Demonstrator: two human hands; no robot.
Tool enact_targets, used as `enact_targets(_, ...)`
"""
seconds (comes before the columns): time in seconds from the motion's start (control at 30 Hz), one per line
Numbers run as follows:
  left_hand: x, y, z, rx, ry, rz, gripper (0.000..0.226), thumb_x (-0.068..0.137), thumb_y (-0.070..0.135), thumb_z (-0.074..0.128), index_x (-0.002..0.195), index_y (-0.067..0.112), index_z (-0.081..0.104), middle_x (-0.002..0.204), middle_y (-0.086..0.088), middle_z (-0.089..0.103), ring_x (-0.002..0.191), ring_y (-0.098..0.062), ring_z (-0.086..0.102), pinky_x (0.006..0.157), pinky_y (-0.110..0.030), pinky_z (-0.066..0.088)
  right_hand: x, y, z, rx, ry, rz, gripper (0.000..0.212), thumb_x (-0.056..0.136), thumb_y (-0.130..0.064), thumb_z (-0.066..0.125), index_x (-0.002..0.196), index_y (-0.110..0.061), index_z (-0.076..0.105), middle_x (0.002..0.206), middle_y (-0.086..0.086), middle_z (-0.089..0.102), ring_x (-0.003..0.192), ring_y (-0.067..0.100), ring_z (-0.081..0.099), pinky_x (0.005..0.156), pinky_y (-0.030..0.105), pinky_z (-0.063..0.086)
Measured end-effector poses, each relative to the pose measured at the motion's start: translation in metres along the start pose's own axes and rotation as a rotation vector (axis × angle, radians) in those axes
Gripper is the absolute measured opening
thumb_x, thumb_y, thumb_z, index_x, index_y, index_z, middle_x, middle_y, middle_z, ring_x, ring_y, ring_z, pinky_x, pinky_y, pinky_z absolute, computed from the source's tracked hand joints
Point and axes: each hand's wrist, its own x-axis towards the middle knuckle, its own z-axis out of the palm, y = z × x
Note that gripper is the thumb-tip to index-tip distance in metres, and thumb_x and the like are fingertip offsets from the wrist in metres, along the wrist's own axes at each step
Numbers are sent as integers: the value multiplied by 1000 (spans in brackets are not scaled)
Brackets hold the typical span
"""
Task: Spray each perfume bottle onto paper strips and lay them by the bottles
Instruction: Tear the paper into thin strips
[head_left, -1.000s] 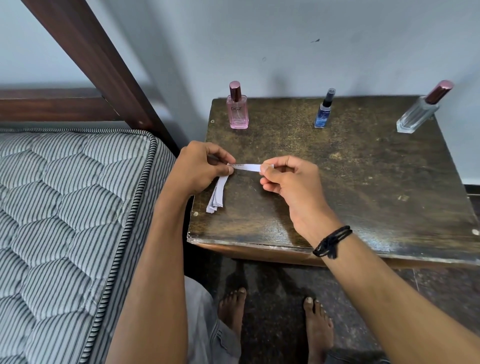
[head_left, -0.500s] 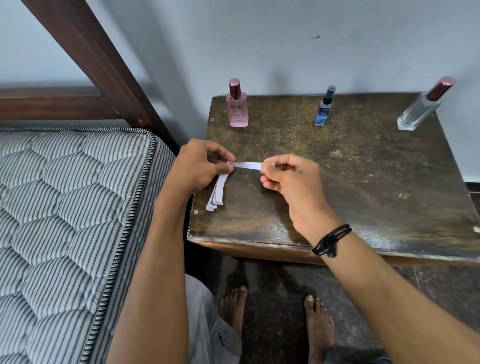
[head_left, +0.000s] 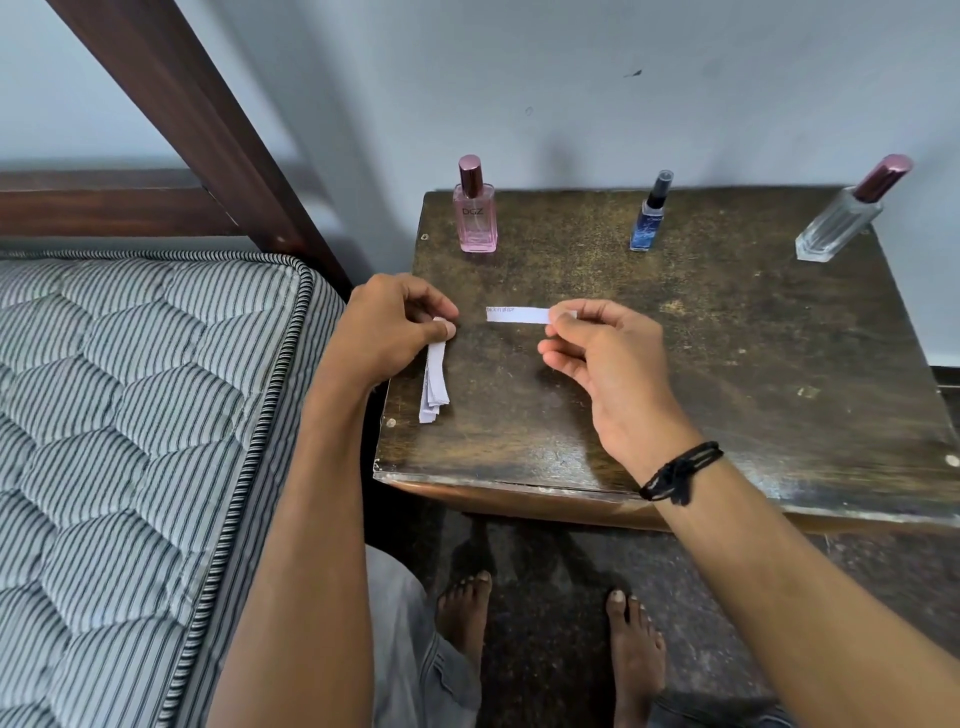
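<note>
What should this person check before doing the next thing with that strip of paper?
1. Right hand pinches the single strip, apart from the stack: ok.
2. Left hand grips the stack: ok.
3. Pink bottle, blue bottle, clear bottle standing: ok.
4. Pink bottle's cap off: not ok.
5. A hand free for a bottle: not ok, both hold paper.

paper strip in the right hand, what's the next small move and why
Probably lay the stack down and reach the left hand to the pink bottle. The right hand pinches one strip clear of the stack, no strip lies by any bottle, and the pink bottle stands nearest the left hand.
</note>
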Motion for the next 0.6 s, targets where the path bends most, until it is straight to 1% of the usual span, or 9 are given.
enact_targets(0.07, 1, -3, -1, 25, 21, 25, 17, 76, 11, 84, 87, 23, 77, 74, 11, 66, 66, 2, 56, 68, -7, 40, -1, 2, 1, -85, -3, -97, 9, 94, -1, 71, 91, -8, 73, 81, 5, 72, 64, 15, 71, 64, 24, 59)
enact_targets(0.1, 1, -5, -2, 27, 27, 34, 18, 76, 12, 85, 87, 23, 77, 77, 11, 66, 69, 1, 56, 70, -10, 41, -3, 3, 1, -173, -5, -189, 7, 95, -3, 71, 92, -9, 73, 83, 3, 72, 65, 15, 71, 64, 26, 61)
enact_targets(0.17, 2, -6, -3, 11, 36, 50, 19, 78, 12, 84, 89, 25, 76, 80, 10, 67, 72, -3, 57, 74, -15, 44, -5, 4, 1, -443, -9, -450, 5, 95, -9, 72, 93, -13, 73, 89, -1, 71, 70, 13, 72, 68, 29, 62)
enact_targets(0.23, 3, -7, -3, -11, 42, 64, 20, 80, 10, 81, 89, 27, 75, 80, 10, 67, 72, -5, 59, 74, -18, 47, -9, 4, 0, -737, -54, -729, 3, 95, -13, 72, 92, -15, 72, 96, -6, 66, 75, 9, 67, 69, 28, 58)
enact_targets(0.3, 4, -7, -3, -16, 49, 76, 20, 83, 8, 78, 90, 27, 74, 80, 10, 68, 71, -5, 59, 74, -18, 47, -13, 5, -1, -985, -139, -899, 5, 96, -15, 70, 91, -15, 70, 100, -5, 61, 73, 11, 63, 63, 31, 56)
enact_targets(0.33, 4, -6, -4, -16, 54, 81, 20, 84, 8, 77, 90, 27, 74, 82, 9, 69, 72, -7, 60, 75, -19, 48, -15, 7, -1, -1085, -185, -931, 6, 97, -16, 68, 91, -15, 69, 101, -5, 59, 71, 14, 62, 61, 35, 56)
enact_targets(0.4, 4, -7, -4, -17, 65, 82, 20, 86, 7, 74, 91, 27, 74, 85, 7, 72, 78, -14, 64, 78, -24, 52, -19, 11, 0, -1214, -263, -917, 8, 97, -17, 67, 89, -17, 67, 102, -6, 58, 72, 16, 62, 59, 41, 56)
enact_targets(0.47, 4, -7, -5, -25, 71, 75, 19, 87, 7, 72, 93, 25, 76, 86, 7, 72, 82, -19, 66, 82, -29, 53, -20, 14, 0, -1287, -303, -865, 7, 97, -19, 66, 89, -20, 66, 102, -9, 56, 75, 16, 60, 61, 42, 56)
enact_targets(0.6, 5, -7, -7, -54, 102, 75, 16, 88, 9, 72, 94, 23, 77, 82, 11, 70, 77, -12, 63, 82, -30, 53, -22, 12, 0, -1310, -327, -777, 7, 96, -23, 67, 89, -24, 68, 101, -11, 57, 81, 14, 62, 67, 41, 56)
